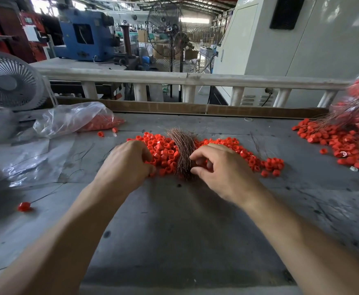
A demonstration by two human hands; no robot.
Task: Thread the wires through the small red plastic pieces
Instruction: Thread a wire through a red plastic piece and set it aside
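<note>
While both bare arms reach forward over the flat grey table (174, 231), the hands meet at a heap of small red plastic pieces (163, 150) in the middle of it. These pieces are tiny, round and bright red, and many have a hole on top, like little caps. A bunch of thin brown copper wires (182, 150) lies across the heap, spread out like a little broom at the far end. The left hand (127, 165) rests on the red pieces with its fingers curled down into them; I cannot tell if it holds one. The right hand (219, 169) sits just beside the wires, its finger and thumb bent in a pinch at the near end of the bunch. More red pieces with wires (344, 141) lie far off on the right. A clear plastic bag of red pieces (76, 118) lies on the left, near a white round fan (8, 81).
</note>
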